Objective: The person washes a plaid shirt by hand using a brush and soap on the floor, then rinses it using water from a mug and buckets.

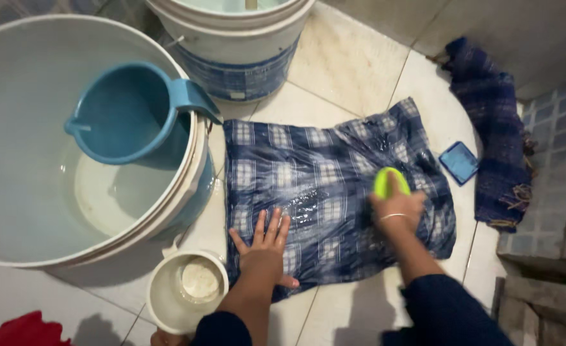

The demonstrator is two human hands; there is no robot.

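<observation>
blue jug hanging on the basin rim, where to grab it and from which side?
Grip the blue jug by its handle, coming from the right, over the tiled floor. The handle juts out past the basin's rim, while the jug's body hangs inside the basin.

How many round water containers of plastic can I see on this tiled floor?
4. The large white basin is at left, the blue jug rests inside it, the white bucket stands at top, and the small white mug is beside the left hand. Others may be outside view.

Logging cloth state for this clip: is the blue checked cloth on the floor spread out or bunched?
Spread out: the checked cloth lies flat on the tiles, left hand pressed on it, right hand holding a green brush on it.
</observation>
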